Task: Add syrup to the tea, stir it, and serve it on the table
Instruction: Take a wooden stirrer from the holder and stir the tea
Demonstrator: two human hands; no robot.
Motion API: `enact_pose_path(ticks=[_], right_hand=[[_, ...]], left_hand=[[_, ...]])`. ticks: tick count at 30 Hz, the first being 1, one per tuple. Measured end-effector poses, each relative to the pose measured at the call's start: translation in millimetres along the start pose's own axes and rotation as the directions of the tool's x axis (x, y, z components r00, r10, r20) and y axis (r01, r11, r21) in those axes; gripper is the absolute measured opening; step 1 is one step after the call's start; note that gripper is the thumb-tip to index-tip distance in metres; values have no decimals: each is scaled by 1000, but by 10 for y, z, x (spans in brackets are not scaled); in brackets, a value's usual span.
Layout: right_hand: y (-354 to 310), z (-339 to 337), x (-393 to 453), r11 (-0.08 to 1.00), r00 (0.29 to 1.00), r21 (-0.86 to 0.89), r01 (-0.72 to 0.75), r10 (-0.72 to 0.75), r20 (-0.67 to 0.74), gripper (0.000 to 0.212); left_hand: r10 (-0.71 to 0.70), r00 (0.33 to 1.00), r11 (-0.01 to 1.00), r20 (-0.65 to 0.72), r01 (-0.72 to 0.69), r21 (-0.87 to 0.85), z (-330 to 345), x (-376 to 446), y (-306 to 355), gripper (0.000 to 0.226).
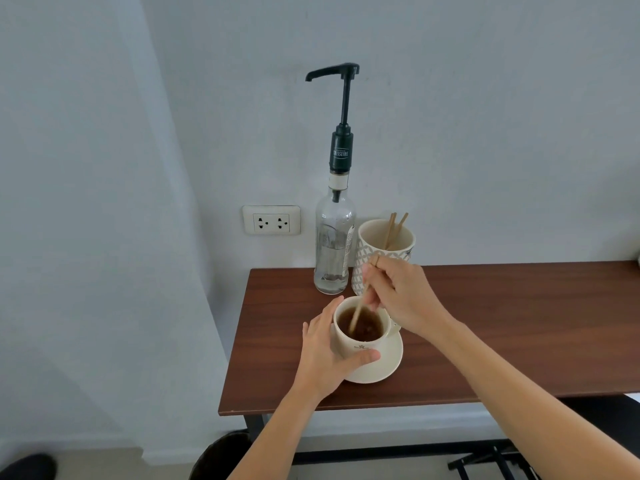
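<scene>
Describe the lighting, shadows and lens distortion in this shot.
Head view: soft, even daylight, no hard glare; faint shadow under the saucer on the table. Wide-angle stretch toward the edges elongates both forearms. Centre is sharp: left hand steadies the cup, right hand holds the stir stick.

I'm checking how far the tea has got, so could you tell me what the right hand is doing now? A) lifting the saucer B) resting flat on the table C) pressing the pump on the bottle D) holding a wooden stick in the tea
D: the right hand holds a wooden stick dipped in the tea, while the left hand steadies the cup.
</scene>
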State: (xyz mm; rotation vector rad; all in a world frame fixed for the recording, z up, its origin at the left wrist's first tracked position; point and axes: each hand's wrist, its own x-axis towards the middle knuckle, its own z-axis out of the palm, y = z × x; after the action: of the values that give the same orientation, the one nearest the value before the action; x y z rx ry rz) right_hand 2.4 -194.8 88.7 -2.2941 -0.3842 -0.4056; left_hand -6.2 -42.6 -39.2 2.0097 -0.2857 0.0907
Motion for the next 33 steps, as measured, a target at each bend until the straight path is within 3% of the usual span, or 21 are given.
enact_pose_path(ticks=[2, 5, 8, 12, 16, 18, 33], right_hand=[[11, 24, -3, 1000, 999, 10, 21, -21, -31, 31], [80, -36, 18, 994, 996, -108, 30, -38, -77, 31], [73, -25, -37, 1000, 998, -1, 11, -11, -63, 30], [65, -67, -74, 1000, 995, -20, 12, -13, -96, 29], [24, -320, -180, 995, 934, 48, 91, -68, -350, 26], [22, -434, -260, 986, 907, 95, 134, -84, -412, 32], [272, -433, -432, 985, 902, 105, 136, -80, -425, 36]], left_hand=[[4, 1000, 1000, -1, -4, 10, 3, -1, 5, 97], [11, 1000, 1000, -9, -11, 9, 0, -6, 13, 95], [11, 1000, 1000, -10, -11, 14, 0, -2, 14, 95], [11, 1000, 1000, -3, -11, 20, -5, -5, 27, 91], [10, 1000, 1000, 0, -10, 7, -16, -19, 39, 92], [2, 1000, 1000, -3, -2, 5, -21, -23, 64, 93], [-16, 999, 999, -30, 17, 46, -11, -52, 171, 93]])
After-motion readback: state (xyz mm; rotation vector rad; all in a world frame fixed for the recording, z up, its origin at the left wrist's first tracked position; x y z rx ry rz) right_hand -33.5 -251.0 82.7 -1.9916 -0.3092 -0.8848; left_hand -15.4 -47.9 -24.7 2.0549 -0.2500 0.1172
